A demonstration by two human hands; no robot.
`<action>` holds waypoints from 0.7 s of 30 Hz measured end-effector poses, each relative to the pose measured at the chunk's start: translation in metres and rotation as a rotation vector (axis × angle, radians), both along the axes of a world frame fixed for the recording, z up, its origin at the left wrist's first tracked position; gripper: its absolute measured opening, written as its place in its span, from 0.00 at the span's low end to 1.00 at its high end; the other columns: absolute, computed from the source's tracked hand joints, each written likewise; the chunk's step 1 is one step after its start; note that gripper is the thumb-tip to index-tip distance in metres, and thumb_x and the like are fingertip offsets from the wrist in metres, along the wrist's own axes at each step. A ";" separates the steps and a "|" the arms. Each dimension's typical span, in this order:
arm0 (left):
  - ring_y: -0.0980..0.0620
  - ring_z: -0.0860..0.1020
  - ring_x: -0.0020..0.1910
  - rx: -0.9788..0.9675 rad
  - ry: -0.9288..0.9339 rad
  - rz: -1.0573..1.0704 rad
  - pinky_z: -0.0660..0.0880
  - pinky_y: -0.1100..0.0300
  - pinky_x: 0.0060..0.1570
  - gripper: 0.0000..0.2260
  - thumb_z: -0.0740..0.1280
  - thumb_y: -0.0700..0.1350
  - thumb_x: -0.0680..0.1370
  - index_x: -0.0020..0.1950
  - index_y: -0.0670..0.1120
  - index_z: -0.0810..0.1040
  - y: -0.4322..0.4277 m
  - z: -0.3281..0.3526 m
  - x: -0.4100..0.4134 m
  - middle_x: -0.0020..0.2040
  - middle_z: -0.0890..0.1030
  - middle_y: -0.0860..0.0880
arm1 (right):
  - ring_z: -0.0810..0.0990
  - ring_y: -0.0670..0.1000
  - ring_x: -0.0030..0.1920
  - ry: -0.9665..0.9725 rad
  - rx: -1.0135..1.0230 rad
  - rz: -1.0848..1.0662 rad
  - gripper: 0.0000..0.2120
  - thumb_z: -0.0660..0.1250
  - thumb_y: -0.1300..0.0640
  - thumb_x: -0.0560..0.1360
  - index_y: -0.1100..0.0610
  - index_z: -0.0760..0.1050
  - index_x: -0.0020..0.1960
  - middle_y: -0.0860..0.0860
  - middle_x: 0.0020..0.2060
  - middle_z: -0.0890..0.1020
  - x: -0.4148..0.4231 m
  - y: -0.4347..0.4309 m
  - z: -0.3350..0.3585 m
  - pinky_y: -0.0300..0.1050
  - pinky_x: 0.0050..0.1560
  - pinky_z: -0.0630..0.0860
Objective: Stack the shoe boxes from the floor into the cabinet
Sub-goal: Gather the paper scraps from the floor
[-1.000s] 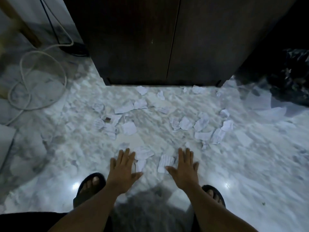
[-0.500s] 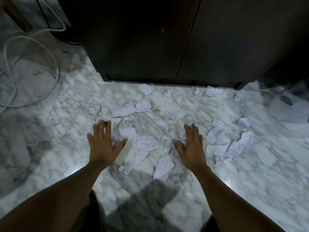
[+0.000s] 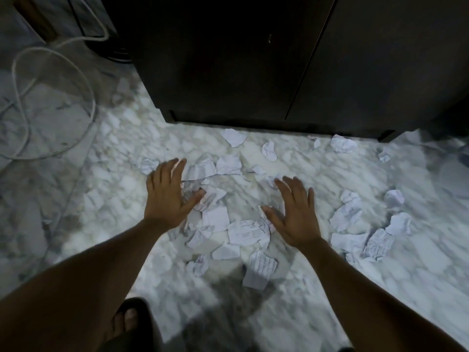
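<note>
Down at my feet, the marble floor [image 3: 317, 288] is littered with torn paper scraps [image 3: 247, 232], spread from about nine o'clock round to three o'clock in front of me. At twelve o'clock stands the dark cabinet [image 3: 228, 59], both doors shut, so I cannot tell what is inside it. No shoe box shows anywhere in my view. My left hand [image 3: 167, 196] is spread wide, palm down, over the scraps at about eleven o'clock, holding nothing. My right hand [image 3: 294, 214] is likewise splayed open and empty at about one o'clock, its thumb near a printed scrap [image 3: 246, 231]. Several scraps carry lines of print, but the writing is too small and blurred to read. A pale cable [image 3: 83, 87] loops over the floor at ten o'clock. My sandalled foot [image 3: 129, 323] shows at six o'clock.
</note>
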State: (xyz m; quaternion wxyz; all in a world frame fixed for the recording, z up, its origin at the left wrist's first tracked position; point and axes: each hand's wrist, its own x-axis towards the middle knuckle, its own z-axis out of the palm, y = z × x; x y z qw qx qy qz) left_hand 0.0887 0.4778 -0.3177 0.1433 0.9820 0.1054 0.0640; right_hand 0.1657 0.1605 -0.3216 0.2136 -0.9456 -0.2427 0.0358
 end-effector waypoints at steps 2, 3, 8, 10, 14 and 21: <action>0.40 0.57 0.77 0.003 0.074 -0.014 0.53 0.36 0.73 0.39 0.55 0.70 0.76 0.79 0.47 0.58 0.013 0.002 0.020 0.77 0.61 0.43 | 0.49 0.54 0.80 0.028 -0.011 0.025 0.36 0.51 0.31 0.78 0.50 0.58 0.78 0.52 0.78 0.60 0.025 0.009 0.004 0.64 0.77 0.47; 0.40 0.55 0.78 0.004 0.105 -0.060 0.52 0.35 0.74 0.39 0.53 0.71 0.76 0.79 0.47 0.57 0.017 0.004 0.032 0.78 0.59 0.43 | 0.47 0.53 0.80 0.035 -0.016 0.034 0.36 0.50 0.31 0.78 0.50 0.57 0.79 0.52 0.79 0.58 0.041 0.017 0.007 0.63 0.78 0.46; 0.44 0.52 0.79 0.021 0.191 -0.320 0.54 0.36 0.74 0.39 0.50 0.72 0.76 0.80 0.48 0.56 -0.007 0.011 0.113 0.80 0.57 0.46 | 0.49 0.55 0.80 0.123 -0.078 0.079 0.37 0.51 0.30 0.77 0.50 0.56 0.79 0.53 0.79 0.55 0.115 0.061 0.014 0.61 0.77 0.48; 0.45 0.48 0.80 0.029 0.256 -0.341 0.49 0.37 0.75 0.37 0.52 0.70 0.78 0.81 0.50 0.54 -0.024 0.010 0.143 0.81 0.54 0.48 | 0.52 0.54 0.80 0.209 -0.126 0.122 0.38 0.51 0.29 0.77 0.50 0.55 0.80 0.53 0.79 0.57 0.133 0.064 0.012 0.60 0.78 0.51; 0.48 0.47 0.80 0.058 0.439 -0.367 0.44 0.38 0.76 0.35 0.49 0.70 0.79 0.81 0.52 0.53 -0.031 0.010 0.164 0.81 0.52 0.52 | 0.54 0.51 0.79 0.254 -0.191 0.210 0.39 0.50 0.28 0.76 0.50 0.56 0.80 0.50 0.79 0.58 0.139 0.050 0.012 0.58 0.78 0.53; 0.51 0.45 0.80 0.121 0.467 -0.374 0.41 0.32 0.73 0.43 0.41 0.79 0.69 0.79 0.59 0.58 0.063 0.022 0.097 0.80 0.52 0.62 | 0.35 0.46 0.79 0.316 -0.232 0.442 0.50 0.59 0.23 0.69 0.42 0.38 0.80 0.42 0.80 0.43 0.099 -0.025 0.020 0.64 0.76 0.35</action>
